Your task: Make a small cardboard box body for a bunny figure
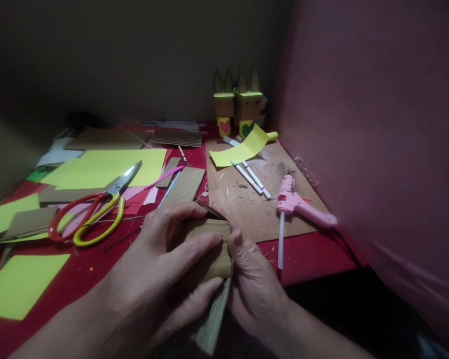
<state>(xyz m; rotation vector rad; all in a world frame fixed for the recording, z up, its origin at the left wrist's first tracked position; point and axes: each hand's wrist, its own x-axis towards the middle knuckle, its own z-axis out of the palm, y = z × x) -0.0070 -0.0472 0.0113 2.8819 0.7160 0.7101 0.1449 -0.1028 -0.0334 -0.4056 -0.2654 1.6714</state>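
A folded brown cardboard piece (211, 259) is held between both hands near the table's front edge, with a loose strip hanging down from it. My left hand (172, 259) wraps round its left side, fingertips pressing on the top face. On the right edge of the cardboard, my right hand (252, 274) grips with the thumb up against the side; its other fingers are mostly hidden. Beyond the hands lie scissors (114, 192) with red and yellow handles on the left and a pink glue gun (290, 202) on the right.
Yellow paper sheets (112, 167) and cardboard scraps cover the left of the red table (78, 279). White markers (250, 179) and a curled yellow strip (243, 149) lie on a brown board (232, 199). Two eared cardboard figures (224, 104) stand at the back. A pink cloth (377, 124) borders the right.
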